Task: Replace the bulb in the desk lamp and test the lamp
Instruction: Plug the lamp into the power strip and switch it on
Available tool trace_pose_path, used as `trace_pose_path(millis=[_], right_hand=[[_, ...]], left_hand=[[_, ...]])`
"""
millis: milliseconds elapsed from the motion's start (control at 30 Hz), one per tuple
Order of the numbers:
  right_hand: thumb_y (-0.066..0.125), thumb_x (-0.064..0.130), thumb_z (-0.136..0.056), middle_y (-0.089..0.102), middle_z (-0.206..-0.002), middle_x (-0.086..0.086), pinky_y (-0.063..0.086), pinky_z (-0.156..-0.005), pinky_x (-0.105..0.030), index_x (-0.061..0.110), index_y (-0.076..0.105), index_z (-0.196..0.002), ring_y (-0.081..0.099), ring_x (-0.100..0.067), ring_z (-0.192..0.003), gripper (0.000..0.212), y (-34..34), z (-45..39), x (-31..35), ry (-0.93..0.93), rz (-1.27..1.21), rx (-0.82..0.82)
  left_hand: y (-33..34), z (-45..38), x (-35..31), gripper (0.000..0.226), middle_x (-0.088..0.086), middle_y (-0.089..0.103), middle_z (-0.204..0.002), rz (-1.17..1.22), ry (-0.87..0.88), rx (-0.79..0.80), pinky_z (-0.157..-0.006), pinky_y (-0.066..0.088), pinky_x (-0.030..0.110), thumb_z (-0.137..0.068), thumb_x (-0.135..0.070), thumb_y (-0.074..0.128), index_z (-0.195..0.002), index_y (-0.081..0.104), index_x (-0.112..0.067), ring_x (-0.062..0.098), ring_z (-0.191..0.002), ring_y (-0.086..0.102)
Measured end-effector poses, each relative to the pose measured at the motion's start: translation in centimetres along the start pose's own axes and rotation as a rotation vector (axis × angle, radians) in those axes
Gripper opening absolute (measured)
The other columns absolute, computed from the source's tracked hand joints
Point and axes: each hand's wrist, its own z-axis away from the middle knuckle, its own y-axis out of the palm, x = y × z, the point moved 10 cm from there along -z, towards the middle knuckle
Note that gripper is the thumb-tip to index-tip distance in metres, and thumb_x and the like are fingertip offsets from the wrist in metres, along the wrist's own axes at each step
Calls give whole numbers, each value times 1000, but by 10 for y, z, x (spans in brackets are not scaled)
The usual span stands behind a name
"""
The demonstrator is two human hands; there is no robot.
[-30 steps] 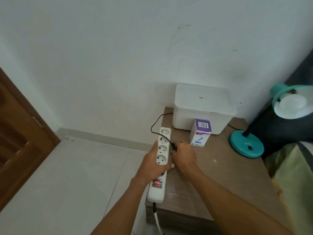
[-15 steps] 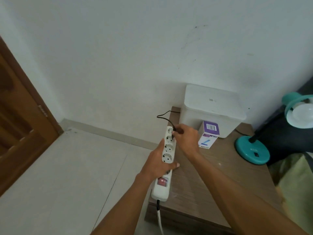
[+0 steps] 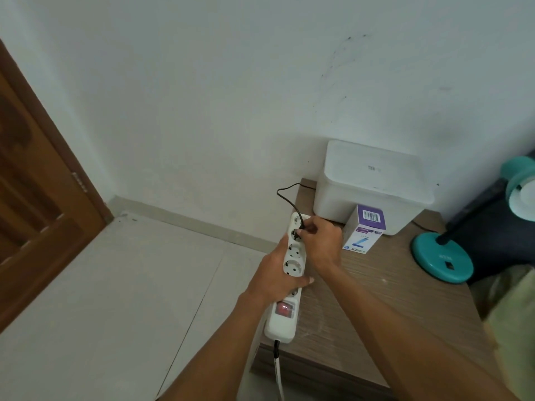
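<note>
Since a second ago the right hand has carried the black plug up along the power strip, from beside the lower sockets to the second socket from the far end, and now the plug sits at that socket. I cannot tell for sure if the pins are fully inside, because the fingers cover part of it; it looks about seated. I judge this is the step of giving power to the lamp for the test, so the bulb change itself seems done already.

The right hand is closed on the plug in a pinch of thumb and fingertips, with the wrist bent down and the forearm reaching in from the lower right. The black cord rises from this hand in a loop and goes behind the white box. The left hand is wrapped around the middle of the strip and holds it steady at the edge of the wooden surface, its thumb lying across the strip just above the red switch.

The teal desk lamp stands well to the right of both hands, with a white bulb in its shade, not lit as far as I see. The small purple bulb carton stands just right of the right hand.
</note>
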Motion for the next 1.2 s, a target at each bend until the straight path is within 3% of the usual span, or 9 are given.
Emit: trace_pose_path(millis=[67, 233, 467, 700, 733, 833, 933, 1067, 1200], right_hand=[[77, 16, -83, 69, -76, 8, 39, -56, -10, 16, 75, -89, 61, -3, -68, 6, 3, 1, 0, -16, 40, 12], [79, 20, -81, 72, -80, 6, 55, -68, -31, 19, 76, -86, 67, -12, -78, 6, 6, 1, -8, -11, 61, -21], [77, 18, -82, 74, -82, 6, 49, -63, -22, 18, 76, -88, 68, -9, -76, 6, 4, 3, -7, -12, 47, -27], [65, 29, -93, 75, -108, -4, 54, -77, -26, 19, 67, -126, 70, -15, -94, 34, -27, 33, -7, -34, 76, 41], [62, 31, -95, 74, -111, -4, 55, -80, -28, 20, 65, -128, 69, -16, -97, 35, -34, 42, -12, -45, 111, 47], [55, 34, -99, 69, -124, -3, 51, -93, -30, 21, 59, -135, 65, -17, -110, 38, -60, 67, -34, -62, 250, 65], [54, 36, -99, 63, -134, 0, 45, -100, -27, 24, 55, -137, 59, -12, -119, 40, -94, 88, -70, -13, 265, 37], [52, 41, -99, 53, -145, 0, 42, -109, -35, 24, 45, -144, 50, -13, -131, 49, -149, 107, -124, 83, 261, -15], [46, 43, -101, 34, -159, -5, 24, -120, -36, 17, 30, -154, 32, -17, -146, 61, -199, 105, -178, 125, 312, -32]], left_hand=[[0, 0, 0, 100, -14, 71, -116, 3, 0, 0, -93, 60, 36, -70, -41, 90, -151, 32, -39, 2, -103, 69], [1, -1, 2, 101, -14, 71, -116, -19, -3, 0, -93, 60, 37, -69, -44, 90, -151, 32, -40, 3, -104, 69], [0, -3, 2, 97, -17, 70, -111, -55, -15, -4, -89, 59, 26, -71, -38, 90, -149, 32, -41, -1, -100, 69], [0, 3, -16, 97, -9, 62, -129, -261, -73, 0, -96, 56, 38, -73, -46, 86, -150, 29, -32, 14, -113, 66], [0, 5, -20, 101, -6, 55, -142, -339, -66, -4, -102, 53, 39, -74, -49, 84, -154, 26, -28, 18, -126, 60], [9, 15, -39, 102, -4, 15, -170, -595, 36, -20, -122, 33, 39, -87, -48, 73, -163, 11, -18, 17, -158, 14], [43, 33, -67, 96, -6, 2, -172, -674, 191, 26, -125, 12, 32, -93, -51, 64, -164, 5, -23, 14, -158, 3], [110, 46, -89, 104, -17, -12, -167, -685, 249, 182, -125, 0, 35, -88, -69, 58, -163, -4, -32, 4, -152, -11], [183, 37, -106, 115, -15, -26, -160, -784, 330, 336, -119, -13, 32, -82, -82, 54, -161, -12, -30, 5, -148, -24]])
